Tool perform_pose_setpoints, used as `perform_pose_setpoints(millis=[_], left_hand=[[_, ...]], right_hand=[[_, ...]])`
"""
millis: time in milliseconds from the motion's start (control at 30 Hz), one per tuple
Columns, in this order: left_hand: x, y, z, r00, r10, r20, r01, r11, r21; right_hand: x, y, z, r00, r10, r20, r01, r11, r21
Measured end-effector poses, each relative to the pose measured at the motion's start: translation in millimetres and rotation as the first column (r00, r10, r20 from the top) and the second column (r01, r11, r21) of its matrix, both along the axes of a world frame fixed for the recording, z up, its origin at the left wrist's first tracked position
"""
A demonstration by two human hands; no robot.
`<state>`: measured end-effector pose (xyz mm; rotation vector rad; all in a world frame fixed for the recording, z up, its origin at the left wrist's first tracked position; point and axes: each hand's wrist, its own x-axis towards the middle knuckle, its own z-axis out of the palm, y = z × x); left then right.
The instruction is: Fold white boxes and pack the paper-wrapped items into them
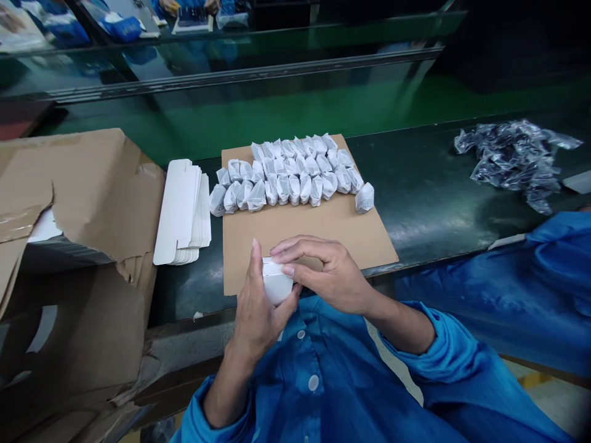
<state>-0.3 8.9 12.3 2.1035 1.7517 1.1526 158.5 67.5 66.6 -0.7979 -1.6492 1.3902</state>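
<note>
At the near edge of the cardboard sheet (353, 231), the left hand (259, 315) grips a small white box (277, 289); the right hand (330, 275) pinches its top end. Closing appears to be the current step; the next move likely calls for steady left-hand support and light, even pressure.

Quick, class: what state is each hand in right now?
Left hand: closed around the small white box, holding it.
Right hand: partly curled, at the box's upper end; whether it grips cannot be told.
</note>
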Motion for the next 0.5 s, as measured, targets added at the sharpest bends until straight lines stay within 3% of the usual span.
perform_pose_setpoints(millis=[100, 267, 500], left_hand=[[-0.5, 0.5, 3.7, 0.999, -0.026, -0.021, 0.025, 0.999, -0.042], [2.3, -0.1, 7.0, 0.999, -0.042, -0.017, 0.040, 0.995, -0.095], [4.5, -6.2, 6.9, 0.999, 0.014, 0.049, -0.007, 0.989, -0.147]], right_hand=[[-1.4, -1.7, -4.2, 1.000, 0.013, 0.006, -0.013, 0.999, 0.040], [-4.9, -9.2, -14.1, 0.991, -0.124, -0.056, 0.133, 0.967, 0.217], [-7.0, -19.8, -28.8, 0.989, -0.053, -0.140, 0.092, 0.953, 0.289]])
